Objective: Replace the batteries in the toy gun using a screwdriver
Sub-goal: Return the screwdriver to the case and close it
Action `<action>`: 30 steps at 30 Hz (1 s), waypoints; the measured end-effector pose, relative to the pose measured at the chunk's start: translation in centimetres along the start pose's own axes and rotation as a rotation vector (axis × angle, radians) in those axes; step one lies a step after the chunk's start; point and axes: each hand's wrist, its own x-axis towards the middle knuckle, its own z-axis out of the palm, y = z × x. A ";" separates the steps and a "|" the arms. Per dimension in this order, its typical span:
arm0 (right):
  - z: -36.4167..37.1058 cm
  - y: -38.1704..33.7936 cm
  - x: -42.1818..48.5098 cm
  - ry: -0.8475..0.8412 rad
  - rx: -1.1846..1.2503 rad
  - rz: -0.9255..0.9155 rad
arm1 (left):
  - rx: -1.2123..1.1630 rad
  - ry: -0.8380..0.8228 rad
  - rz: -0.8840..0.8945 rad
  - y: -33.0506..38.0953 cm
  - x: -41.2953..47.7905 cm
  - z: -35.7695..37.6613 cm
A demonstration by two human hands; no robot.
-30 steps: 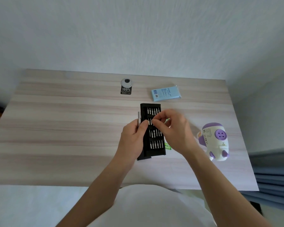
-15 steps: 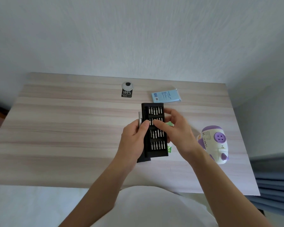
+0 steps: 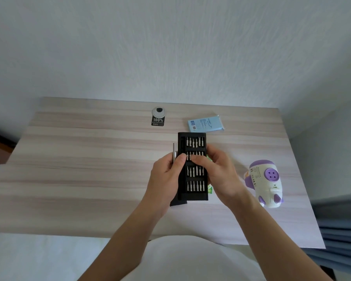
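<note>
Left hand (image 3: 167, 179): fingers (image 3: 166, 162) curled round the left edge of the black bit case (image 3: 193, 169), thumb pressed flat on its face. The same grip clamps a silver driver handle (image 3: 174, 151) against that edge, with its tip poking out past the knuckles.

Right hand (image 3: 221, 175): one digit (thumb, by the look) lies across the second row of bits. The other fingers (image 3: 213, 151) are curled round the case's right edge. Can't tell if a bit is actually pinched.

The case sits lengthwise between the two hands with four rows of bits showing. A black sleeve (image 3: 177, 203) sticks out under its near-left corner. A green item (image 3: 210, 190) peeks out under the right edge, below the right palm, mostly hidden.

The toy gun (image 3: 265, 183), white and purple, lies on the desk (image 3: 89, 169), well right of the right-hand fingers and untouched.

Beyond the fingertips, near the far edge of the desk, is a blue packet (image 3: 206, 124) just past the top of the case. A cable grommet (image 3: 158, 112) with a black label (image 3: 158, 121) sits off to the left of it.
</note>
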 end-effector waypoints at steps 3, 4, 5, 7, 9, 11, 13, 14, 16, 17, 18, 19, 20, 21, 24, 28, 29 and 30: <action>0.1 0.1 0.1 0.000 0.039 0.025 | 0.001 -0.002 -0.010 -0.1 0.0 0.0; 0.1 0.2 0.1 -0.003 0.038 0.028 | -0.002 -0.003 -0.016 -0.2 0.1 0.0; 0.1 0.3 0.2 -0.004 0.038 0.030 | -0.004 -0.002 -0.022 -0.3 0.1 0.0; 0.2 0.5 0.4 0.000 0.037 0.029 | -0.009 0.006 -0.034 -0.5 0.4 0.0; 0.2 0.8 0.5 0.018 -0.001 0.031 | -0.029 0.007 -0.060 -0.6 0.5 0.0; 0.2 1.2 0.6 0.031 -0.062 0.024 | -0.057 -0.006 -0.095 -0.7 0.7 -0.1; 0.1 1.6 0.4 0.026 -0.087 0.038 | -0.075 -0.017 -0.120 -0.7 1.0 -0.2; 0.1 1.9 0.3 0.016 -0.070 0.060 | -0.078 -0.021 -0.129 -0.7 1.3 -0.2; -0.1 2.1 0.1 -0.007 -0.005 0.105 | -0.077 -0.020 -0.153 -0.7 1.8 -0.1; -0.2 2.2 0.0 -0.007 0.017 0.120 | -0.091 -0.019 -0.176 -0.7 2.0 0.0; -0.3 2.2 0.0 -0.002 0.026 0.128 | -0.127 -0.022 -0.205 -0.7 2.1 0.0; -0.5 2.2 0.1 0.013 0.035 0.132 | -0.177 -0.033 -0.230 -0.6 2.3 0.0; -0.5 2.1 0.2 0.032 0.045 0.133 | -0.214 -0.039 -0.243 -0.6 2.4 -0.1; -0.7 2.0 0.3 0.049 0.055 0.133 | -0.223 -0.030 -0.244 -0.6 2.6 -0.2; -1.1 1.9 0.6 0.091 0.068 0.140 | -0.182 0.059 -0.249 -1.0 3.3 -0.8; -1.3 1.7 0.9 0.098 0.074 0.147 | -0.223 0.093 -0.324 -1.3 3.9 -1.5; -1.4 1.7 0.9 0.098 0.072 0.151 | -0.241 0.079 -0.335 -1.3 4.0 -1.5; -1.3 1.8 1.0 0.098 0.069 0.154 | -0.252 0.065 -0.336 -1.4 4.0 -1.5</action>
